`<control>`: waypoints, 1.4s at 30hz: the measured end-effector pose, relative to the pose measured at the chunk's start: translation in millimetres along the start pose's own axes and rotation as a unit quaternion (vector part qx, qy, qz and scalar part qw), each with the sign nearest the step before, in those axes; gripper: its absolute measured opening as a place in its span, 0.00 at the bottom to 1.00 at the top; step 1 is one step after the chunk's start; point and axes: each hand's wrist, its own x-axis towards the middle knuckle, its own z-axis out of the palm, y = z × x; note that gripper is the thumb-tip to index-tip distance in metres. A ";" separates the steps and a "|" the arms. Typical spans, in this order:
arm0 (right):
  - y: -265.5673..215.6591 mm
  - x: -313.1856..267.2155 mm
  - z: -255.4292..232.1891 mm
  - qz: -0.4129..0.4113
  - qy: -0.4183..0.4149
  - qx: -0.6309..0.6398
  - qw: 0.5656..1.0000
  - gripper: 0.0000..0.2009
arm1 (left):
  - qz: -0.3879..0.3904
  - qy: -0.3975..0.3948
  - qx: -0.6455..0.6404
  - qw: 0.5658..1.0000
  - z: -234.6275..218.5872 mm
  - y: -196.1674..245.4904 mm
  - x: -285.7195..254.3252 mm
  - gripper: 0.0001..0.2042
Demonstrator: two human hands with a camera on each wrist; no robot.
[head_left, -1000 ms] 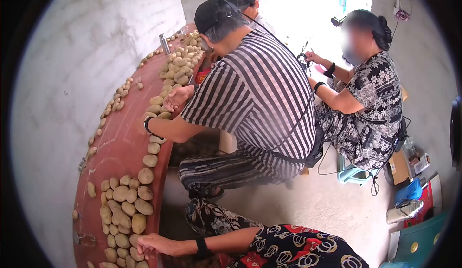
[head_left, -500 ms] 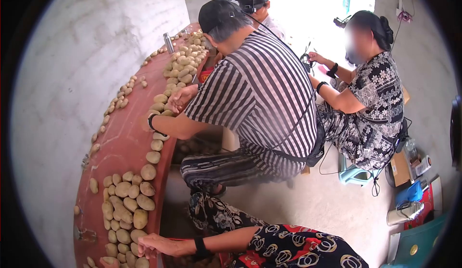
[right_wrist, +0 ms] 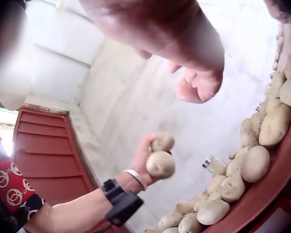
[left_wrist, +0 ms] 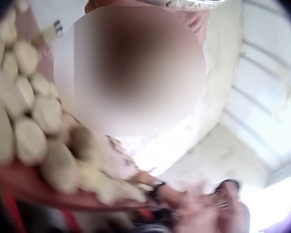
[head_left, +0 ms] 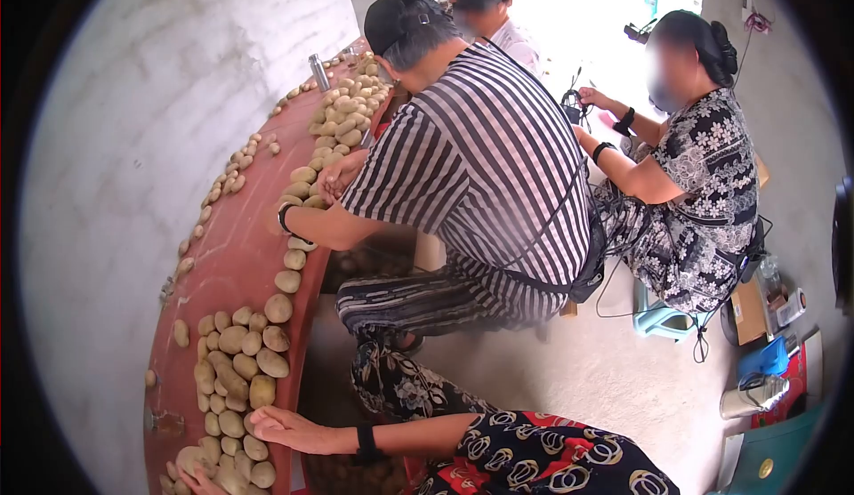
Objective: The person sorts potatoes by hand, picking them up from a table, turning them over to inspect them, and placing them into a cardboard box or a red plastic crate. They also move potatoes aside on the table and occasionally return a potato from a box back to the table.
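Note:
In the right wrist view my left hand (right_wrist: pixel 144 158), with a bracelet and a wrist camera, grips two potatoes (right_wrist: pixel 160 165) stacked together. At the lower left of the head view the same hand (head_left: pixel 201 482) is partly cut off, over the near end of the potato pile (head_left: pixel 233 369). My right hand (head_left: pixel 292 429) hovers by the table's near edge beside the pile, its fingers loosely bent and holding nothing. Seen from its own wrist, the right hand (right_wrist: pixel 169 36) looms large at the top with curled fingertips. Potatoes (left_wrist: pixel 47 114) are blurred in the left wrist view.
A long reddish table (head_left: pixel 222 264) curves along the wall, with small potatoes (head_left: pixel 233 170) along its far side. A small glass jar (right_wrist: pixel 215 165) stands behind the pile. A person in stripes (head_left: pixel 498 148) works farther along; another sits in a floral shirt (head_left: pixel 698 166). A metal flask (head_left: pixel 318 72) stands far back.
The head view has shifted slightly, moving the scene a little right. My left hand has come into sight at the lower left, over the pile. The right hand has stayed near the table edge.

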 end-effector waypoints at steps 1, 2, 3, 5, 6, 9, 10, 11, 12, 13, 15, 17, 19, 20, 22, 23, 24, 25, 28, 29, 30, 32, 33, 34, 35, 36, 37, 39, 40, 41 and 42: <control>3.2 -2.3 2.4 0.012 0.024 -0.023 0.999 0.22 | -0.016 -0.029 -0.023 0.999 7.2 8.9 -18.7 0.28; 7.4 -5.6 5.7 0.044 0.023 -0.011 0.999 0.29 | -0.030 -0.056 -0.043 0.997 15.9 15.7 -35.4 0.28; 3.7 -8.1 6.4 0.044 0.023 -0.011 0.999 0.29 | -0.045 -0.084 -0.055 0.994 24.3 23.8 -53.1 0.28; -7.3 -15.9 8.1 0.211 0.012 0.072 0.975 0.28 | -0.063 -0.128 -0.073 0.987 42.3 30.7 -82.1 0.28; -8.9 -20.6 6.3 0.201 -0.024 0.065 0.977 0.26 | -0.068 -0.143 -0.081 0.984 52.0 31.8 -94.1 0.28; -14.7 -35.2 0.8 0.200 -0.032 0.046 0.978 0.24 | -0.075 -0.163 -0.098 0.979 70.4 31.4 -114.5 0.28; -8.3 -37.1 0.2 0.200 -0.032 0.046 0.978 0.24 | -0.077 -0.165 -0.099 0.978 72.5 30.8 -118.0 0.28; 4.7 -37.4 -3.4 0.168 -0.016 0.011 0.986 0.23 | -0.077 -0.165 -0.099 0.978 73.5 30.2 -120.4 0.28; 18.3 -37.0 -6.7 0.137 0.000 -0.024 0.990 0.23 | -0.078 -0.165 -0.098 0.978 74.9 29.3 -122.0 0.28; 31.4 -35.5 -10.1 0.135 0.000 -0.023 0.991 0.23 | -0.077 -0.165 -0.099 0.978 74.8 27.8 -123.3 0.28; 37.8 -32.7 -16.0 0.178 0.099 0.008 0.979 0.24 | -0.076 -0.161 -0.099 0.979 74.8 24.5 -125.6 0.28; 44.0 -32.9 -19.9 0.194 0.100 0.058 0.974 0.25 | -0.077 -0.156 -0.095 0.980 70.5 20.2 -126.1 0.28; 47.9 -33.4 -20.3 0.176 0.115 0.057 0.976 0.22 | -0.075 -0.152 -0.087 0.982 66.4 14.7 -127.8 0.29; 52.8 -31.1 -23.9 0.175 0.115 0.055 0.976 0.22 | -0.074 -0.148 -0.082 0.983 64.5 11.4 -128.1 0.29; 68.0 -26.1 -29.1 0.163 0.153 0.167 0.960 0.16 | -0.069 -0.137 -0.073 0.985 58.4 3.9 -129.5 0.29; 63.3 -26.8 -29.3 0.163 0.153 0.167 0.960 0.16 | -0.063 -0.131 -0.063 0.987 54.5 -1.5 -129.7 0.29; 57.9 -28.2 -30.9 0.182 0.116 0.204 0.955 0.13 | -0.056 -0.126 -0.048 0.989 49.0 -7.9 -130.4 0.29; 53.7 -30.6 -31.4 0.201 0.079 0.241 0.946 0.11 | -0.043 -0.120 -0.027 0.991 42.6 -14.7 -130.8 0.29; 60.4 -36.5 -18.7 0.266 -0.049 0.240 0.932 0.11 | 0.052 -0.096 0.120 0.987 16.9 -46.3 -130.0 0.29; 59.0 -39.4 -13.4 0.275 -0.098 0.248 0.924 0.11 | 0.093 -0.086 0.183 0.975 9.9 -56.5 -127.8 0.29; 51.1 -41.4 -8.8 0.315 -0.146 0.247 0.905 0.14 | 0.109 -0.073 0.206 0.970 4.7 -63.3 -123.2 0.29; 23.0 -49.6 11.3 0.372 -0.133 0.258 0.882 0.12 | -0.027 0.010 -0.072 0.997 20.3 -62.1 -111.3 0.26; 11.9 -51.3 18.1 0.426 -0.120 0.268 0.856 0.13 | -0.026 0.011 -0.071 0.997 28.4 -23.8 -103.6 0.26; 29.5 -44.0 15.7 0.445 -0.165 0.297 0.829 0.18 | -0.098 -0.018 -0.144 0.985 33.7 30.2 -97.6 0.25; 41.6 -46.6 7.8 0.446 -0.167 0.296 0.828 0.18 | -0.168 -0.046 -0.217 0.960 35.1 57.8 -95.4 0.25; 48.0 -51.3 -1.0 0.231 -0.255 0.146 0.928 0.22 | -0.118 -0.044 -0.170 0.977 36.9 51.5 -93.3 0.23; 55.0 -53.7 -5.5 -0.005 -0.319 -0.016 0.948 0.29 | -0.118 -0.044 -0.170 0.977 37.9 48.6 -95.1 0.23; 29.7 -52.2 22.8 0.111 -0.240 0.140 0.954 0.28 | -0.143 -0.033 -0.204 0.968 45.5 69.3 -97.5 0.22; 15.9 -50.6 31.7 0.225 -0.152 0.288 0.918 0.27 | -0.155 -0.031 -0.212 0.965 48.4 65.6 -99.0 0.22; 9.5 -48.8 29.8 0.225 -0.154 0.288 0.918 0.27 | -0.170 -0.034 -0.219 0.960 50.5 59.2 -101.3 0.23; 2.8 -47.4 26.9 0.203 -0.161 0.169 0.951 0.31 | -0.187 -0.036 -0.229 0.955 51.0 50.9 -103.0 0.23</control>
